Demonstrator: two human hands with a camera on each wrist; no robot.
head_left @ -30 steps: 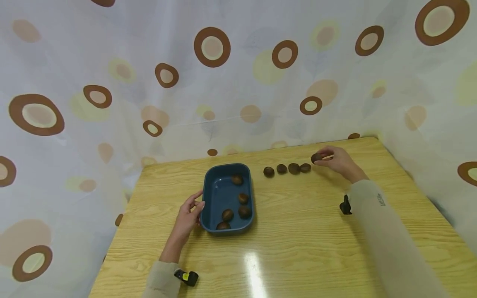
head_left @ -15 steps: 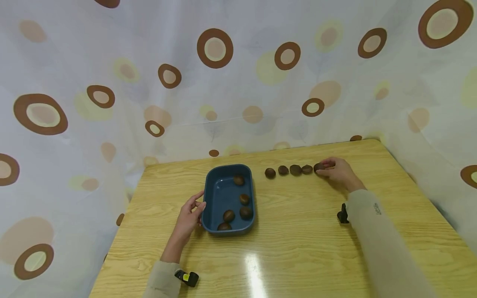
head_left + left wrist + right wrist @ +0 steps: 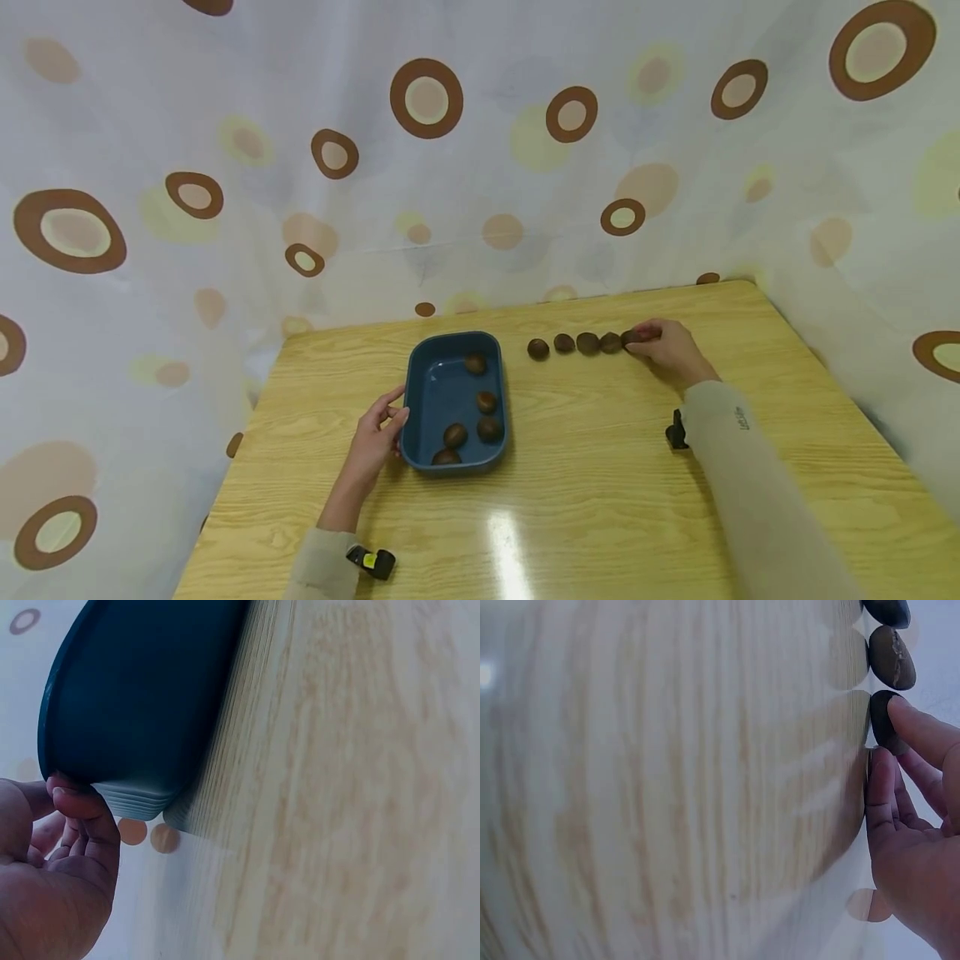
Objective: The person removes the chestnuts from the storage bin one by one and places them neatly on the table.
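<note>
A dark blue rectangular box [image 3: 455, 468] stands left of the table's middle, with several brown chestnuts [image 3: 454, 435] inside. At its left side my left hand [image 3: 372, 437] pinches the rim; the left wrist view shows thumb and finger at the box's edge [image 3: 135, 697]. Right of the box, several more chestnuts [image 3: 588, 343] lie in a row along the back of the table. My right hand [image 3: 670, 348] holds the chestnut [image 3: 885, 720] at the row's right end between thumb and fingers, down at the tabletop. Its neighbour [image 3: 892, 658] lies close beside it.
The light wood table [image 3: 592, 500] runs back to a patterned cloth [image 3: 480, 208] that hangs behind it and at both sides. Black wrist devices sit at the left cuff [image 3: 372, 562] and the right cuff [image 3: 677, 430].
My right hand has lowered its chestnut from above the table to the row's right end, then moved it slightly left against its neighbour. The left hand and box stay put.
</note>
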